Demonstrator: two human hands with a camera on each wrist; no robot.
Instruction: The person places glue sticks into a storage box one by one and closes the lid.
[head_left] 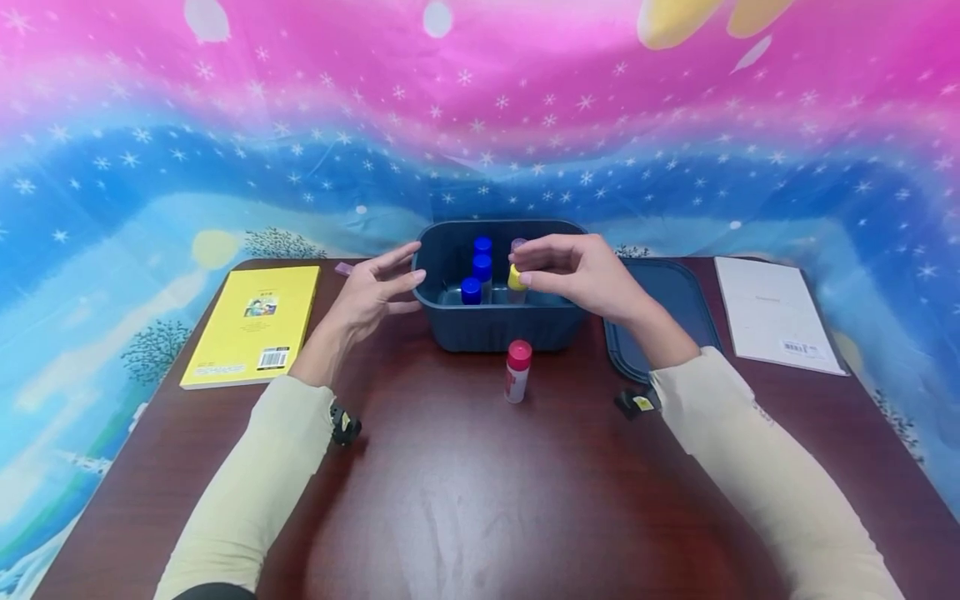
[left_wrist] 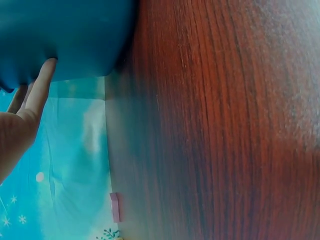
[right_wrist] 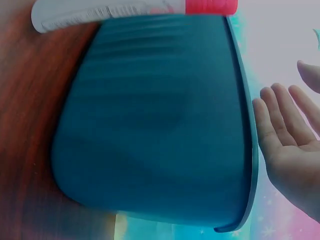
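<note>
Bin with left fingers against it, right fingers near yellow cap

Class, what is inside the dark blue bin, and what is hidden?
Inside the bin are three blue-capped tubes, a yellow-capped tube and a purplish-topped one. The right hand partly covers those last two; the front wall hides the near floor.

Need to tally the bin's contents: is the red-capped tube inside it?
No, the red-capped tube stands upright on the table, in front of the dark bin.
</note>
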